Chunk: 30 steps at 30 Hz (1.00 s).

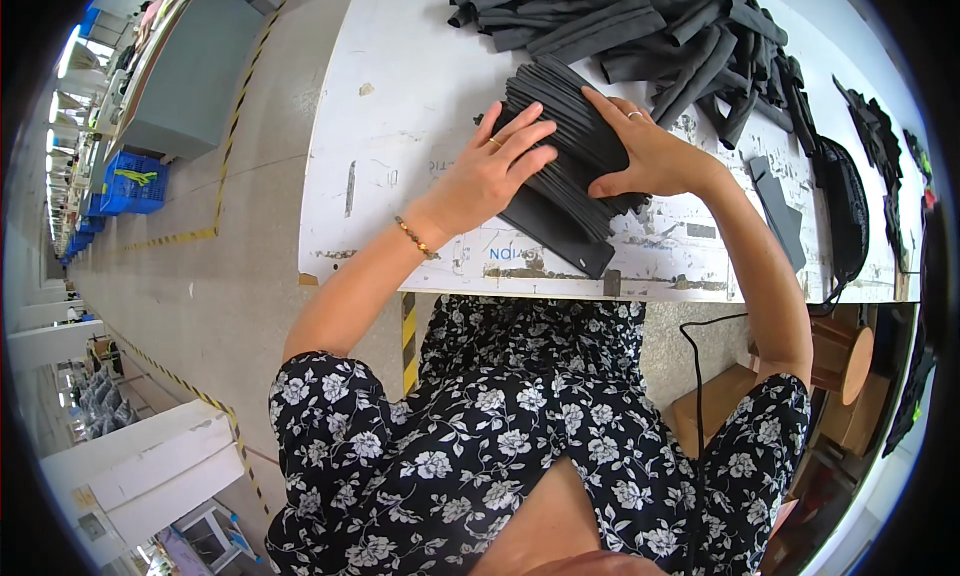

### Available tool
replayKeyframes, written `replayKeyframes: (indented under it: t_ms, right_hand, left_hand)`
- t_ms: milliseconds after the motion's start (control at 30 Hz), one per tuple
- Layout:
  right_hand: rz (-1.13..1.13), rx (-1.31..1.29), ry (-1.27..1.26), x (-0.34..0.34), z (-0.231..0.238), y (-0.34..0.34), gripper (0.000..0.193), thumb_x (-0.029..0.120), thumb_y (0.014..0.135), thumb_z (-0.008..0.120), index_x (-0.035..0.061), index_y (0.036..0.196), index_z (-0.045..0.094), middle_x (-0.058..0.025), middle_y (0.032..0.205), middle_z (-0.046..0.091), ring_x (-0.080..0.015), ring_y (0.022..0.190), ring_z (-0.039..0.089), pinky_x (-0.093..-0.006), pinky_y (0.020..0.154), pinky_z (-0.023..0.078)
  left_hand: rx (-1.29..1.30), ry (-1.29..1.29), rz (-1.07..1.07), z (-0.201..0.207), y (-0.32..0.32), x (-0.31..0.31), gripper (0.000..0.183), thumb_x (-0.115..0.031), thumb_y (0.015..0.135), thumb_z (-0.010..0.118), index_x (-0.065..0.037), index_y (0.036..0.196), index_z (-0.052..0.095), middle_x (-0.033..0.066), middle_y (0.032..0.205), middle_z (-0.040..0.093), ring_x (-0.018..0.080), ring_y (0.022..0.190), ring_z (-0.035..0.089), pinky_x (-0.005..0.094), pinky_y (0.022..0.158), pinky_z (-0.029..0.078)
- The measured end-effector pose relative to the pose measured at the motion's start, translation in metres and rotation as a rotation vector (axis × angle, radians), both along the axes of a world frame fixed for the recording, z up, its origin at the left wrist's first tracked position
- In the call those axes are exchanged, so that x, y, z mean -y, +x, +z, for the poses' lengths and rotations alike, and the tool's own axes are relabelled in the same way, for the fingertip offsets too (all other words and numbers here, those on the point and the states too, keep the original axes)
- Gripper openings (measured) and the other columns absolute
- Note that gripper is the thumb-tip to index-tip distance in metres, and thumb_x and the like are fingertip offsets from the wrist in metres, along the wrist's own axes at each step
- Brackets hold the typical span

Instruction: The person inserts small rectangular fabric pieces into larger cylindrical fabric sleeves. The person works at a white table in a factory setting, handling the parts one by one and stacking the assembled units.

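Scuffed white table [400, 106]: a squared stack of dark strips [565, 151] is pressed between the flat, open left hand [490, 171] and right hand [645, 151]; a loose pile [650, 26] remains ungathered behind.

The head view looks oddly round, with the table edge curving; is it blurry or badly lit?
Head view: fisheye bending bows the white table edge and leaves black corners; the light is even daylight with soft shadows; left hand, right hand and the dark fabric stack are sharp, while the far aisle windows glare.
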State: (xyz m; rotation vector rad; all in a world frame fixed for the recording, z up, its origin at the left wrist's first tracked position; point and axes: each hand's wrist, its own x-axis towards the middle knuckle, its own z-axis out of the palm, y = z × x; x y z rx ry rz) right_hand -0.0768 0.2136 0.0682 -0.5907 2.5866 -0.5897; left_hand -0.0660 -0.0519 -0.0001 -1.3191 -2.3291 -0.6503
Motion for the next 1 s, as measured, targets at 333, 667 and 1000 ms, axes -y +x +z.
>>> replayKeyframes:
  t_ms: [333, 667, 1000]
  right_hand:
    - [-0.056, -0.008, 0.299, 0.032, 0.013, 0.004, 0.137, 0.066, 0.061, 0.081, 0.0020, 0.158, 0.009, -0.0424, 0.143, 0.033, -0.0545, 0.132, 0.040, -0.0500, 0.105, 0.044]
    - [-0.068, 0.009, 0.068, 0.009, 0.000, -0.003, 0.131, 0.046, 0.061, 0.086, 0.0098, 0.159, 0.007, -0.0421, 0.148, 0.027, -0.0566, 0.136, 0.034, -0.0513, 0.107, 0.042]
    - [-0.018, -0.038, 0.140, 0.010, -0.001, 0.004, 0.127, 0.027, 0.059, 0.078, 0.0168, 0.159, 0.000, -0.0413, 0.151, 0.022, -0.0580, 0.138, 0.030, -0.0547, 0.109, 0.039]
  left_hand:
    - [0.057, -0.179, 0.038, 0.022, -0.033, -0.026, 0.089, -0.001, 0.073, 0.067, -0.008, 0.154, 0.031, 0.0086, 0.159, 0.034, 0.0280, 0.142, 0.038, 0.0441, 0.105, 0.036]
    - [0.164, -0.118, 0.058, 0.022, -0.027, -0.015, 0.088, -0.005, 0.076, 0.075, -0.027, 0.153, 0.038, 0.0030, 0.162, 0.028, 0.0316, 0.149, 0.025, 0.0530, 0.115, 0.029]
    - [0.072, -0.186, 0.085, -0.003, -0.031, -0.019, 0.083, -0.008, 0.085, 0.070, -0.032, 0.155, 0.032, 0.0010, 0.165, 0.021, 0.0330, 0.151, 0.021, 0.0566, 0.116, 0.028]
